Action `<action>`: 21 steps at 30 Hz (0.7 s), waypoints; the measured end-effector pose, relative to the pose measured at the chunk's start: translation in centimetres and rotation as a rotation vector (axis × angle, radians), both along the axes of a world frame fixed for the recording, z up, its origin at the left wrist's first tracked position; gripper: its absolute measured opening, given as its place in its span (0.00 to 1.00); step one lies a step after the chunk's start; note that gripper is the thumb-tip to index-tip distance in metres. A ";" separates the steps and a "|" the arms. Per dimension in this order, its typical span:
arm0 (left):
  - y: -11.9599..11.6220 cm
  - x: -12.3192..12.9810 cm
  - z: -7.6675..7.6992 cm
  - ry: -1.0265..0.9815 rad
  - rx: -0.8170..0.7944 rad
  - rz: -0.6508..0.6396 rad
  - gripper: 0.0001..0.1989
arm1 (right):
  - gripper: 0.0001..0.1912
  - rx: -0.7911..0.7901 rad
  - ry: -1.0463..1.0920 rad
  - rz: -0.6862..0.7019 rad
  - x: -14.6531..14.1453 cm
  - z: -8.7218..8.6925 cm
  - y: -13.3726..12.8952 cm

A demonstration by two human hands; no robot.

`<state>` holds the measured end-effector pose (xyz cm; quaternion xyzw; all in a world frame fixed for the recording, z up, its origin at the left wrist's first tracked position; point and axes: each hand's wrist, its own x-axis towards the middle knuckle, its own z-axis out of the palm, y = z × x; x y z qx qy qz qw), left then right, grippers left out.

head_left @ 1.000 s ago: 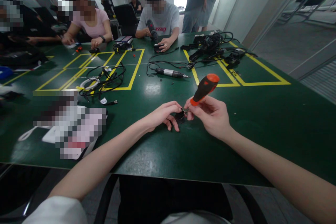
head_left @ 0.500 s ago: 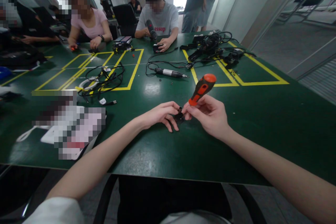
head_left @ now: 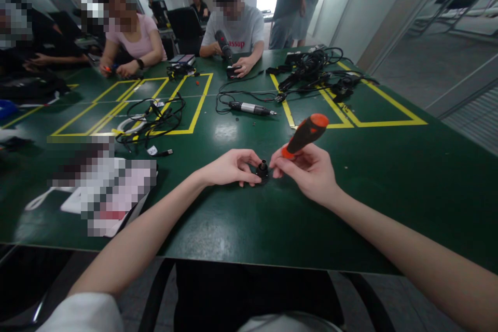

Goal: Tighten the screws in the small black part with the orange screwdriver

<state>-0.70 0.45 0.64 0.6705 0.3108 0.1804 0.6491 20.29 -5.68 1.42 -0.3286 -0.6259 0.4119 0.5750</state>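
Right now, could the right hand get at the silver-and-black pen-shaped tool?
Probably yes, but not freely: green tabletop lies between the right hand and the pen-shaped tool, yet that hand holds the orange-and-black screwdriver, which would likely need setting down first.

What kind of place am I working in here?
Probably a workshop or assembly room, though I can't be certain. The long green table is marked out with yellow tape, tangled black cables lie on it, and your right hand holds a screwdriver.
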 end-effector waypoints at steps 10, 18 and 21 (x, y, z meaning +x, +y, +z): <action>0.3 -0.5 -0.4 -0.041 -0.094 0.000 0.22 | 0.18 -0.018 -0.023 0.013 -0.1 0.3 0.1; 0.4 -0.6 -0.6 -0.041 -0.144 -0.032 0.24 | 0.19 -0.038 0.043 0.024 -0.2 -0.1 0.2; 0.4 -0.6 -0.8 -0.052 -0.168 -0.031 0.24 | 0.21 -0.055 0.019 -0.005 -0.2 0.0 0.1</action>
